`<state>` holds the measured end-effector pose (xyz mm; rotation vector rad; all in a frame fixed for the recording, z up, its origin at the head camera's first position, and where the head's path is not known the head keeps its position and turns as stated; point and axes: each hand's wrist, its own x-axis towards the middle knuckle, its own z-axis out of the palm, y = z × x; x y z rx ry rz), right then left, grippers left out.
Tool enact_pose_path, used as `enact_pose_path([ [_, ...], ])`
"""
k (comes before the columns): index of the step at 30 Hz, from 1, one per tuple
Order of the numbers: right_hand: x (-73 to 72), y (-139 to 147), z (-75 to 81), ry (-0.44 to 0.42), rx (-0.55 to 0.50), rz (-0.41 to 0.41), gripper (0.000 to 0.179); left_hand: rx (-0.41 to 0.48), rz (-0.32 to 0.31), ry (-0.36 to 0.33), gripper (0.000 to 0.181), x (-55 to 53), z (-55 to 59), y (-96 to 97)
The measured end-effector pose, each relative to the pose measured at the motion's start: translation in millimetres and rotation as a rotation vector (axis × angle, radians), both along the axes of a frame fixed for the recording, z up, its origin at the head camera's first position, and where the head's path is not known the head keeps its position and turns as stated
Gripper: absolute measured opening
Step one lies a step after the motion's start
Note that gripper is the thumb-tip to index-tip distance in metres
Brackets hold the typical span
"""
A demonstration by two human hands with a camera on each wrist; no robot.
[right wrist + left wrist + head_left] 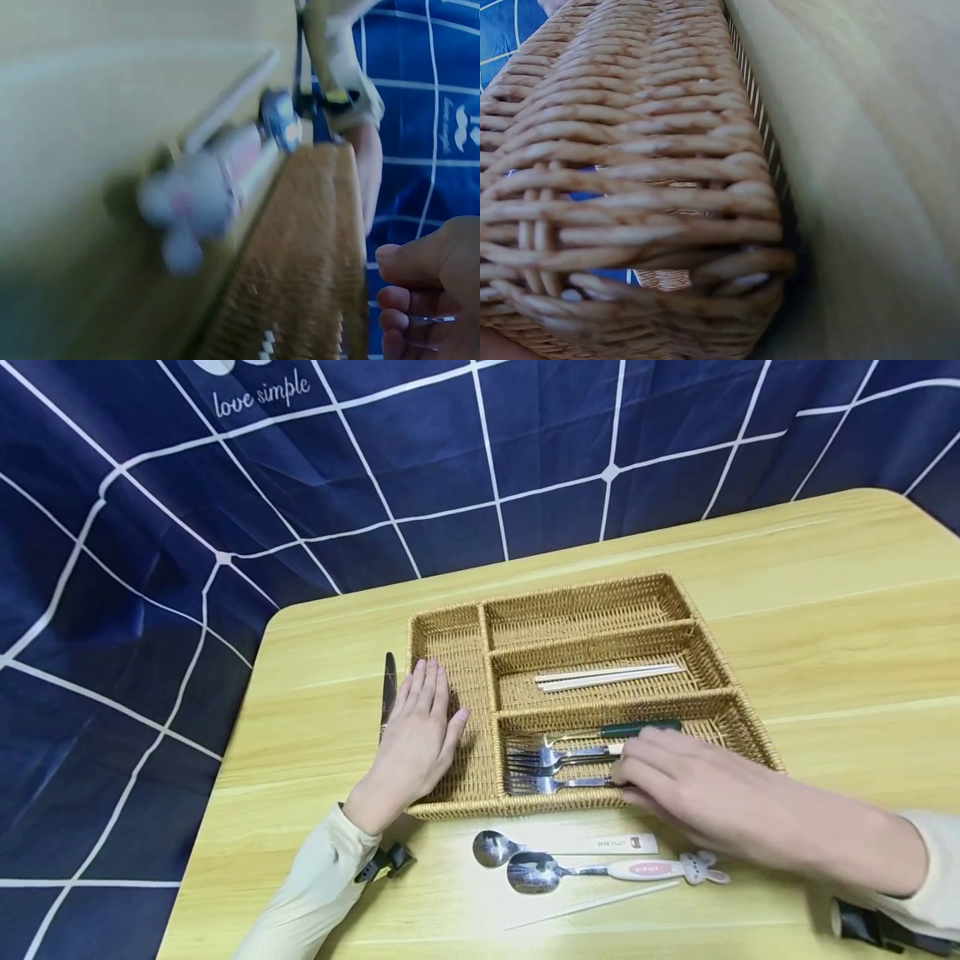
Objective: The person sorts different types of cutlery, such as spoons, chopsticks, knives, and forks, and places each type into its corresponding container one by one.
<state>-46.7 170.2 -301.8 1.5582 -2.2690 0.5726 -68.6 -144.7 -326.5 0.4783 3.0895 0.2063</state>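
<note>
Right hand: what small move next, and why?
I'd probably lift the right hand clear of the forks, toward the rabbit spoon: the fork heads already lie inside the tray, while that spoon lies outside it, on the table. Whether the hand grips a fork is unclear.

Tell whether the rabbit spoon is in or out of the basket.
Out: the rabbit spoon lies on the table, outside the basket.

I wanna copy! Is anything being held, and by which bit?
Can't tell for the right hand: it covers handle ends of some silver metal forks, hiding any grip. The left hand, holding nothing, rests on the tan woven basket.
</note>
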Motion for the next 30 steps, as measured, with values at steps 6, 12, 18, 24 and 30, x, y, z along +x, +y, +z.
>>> enact_pose_path([
  [6, 20.5, -6.4, -6.9, 0.030, 0.058, 0.032, 0.040, -0.004, -0.004, -0.001, 0.064, 0.4, 0.0, -0.5],
  [12, 42.9, -13.8, -17.1, 0.117, 0.068, 0.082, 0.040, -0.003, -0.009, 0.004, 0.064, 0.6, 0.1, -0.7],
  [18, 61.1, -19.6, -38.5, 0.195, 0.091, 0.104, 0.047, -0.012, -0.008, 0.009, 0.064, 0.3, 1.1, -0.8],
  [24, 66.1, -22.6, -47.7, 0.190, 0.106, 0.080, 0.045, -0.011, 0.000, 0.001, 0.064, 0.4, 0.2, -1.0],
  [30, 67.1, -24.6, -53.4, 0.231, 0.116, 0.069, 0.044, -0.012, -0.001, 0.002, 0.065, 0.0, 0.2, -0.6],
])
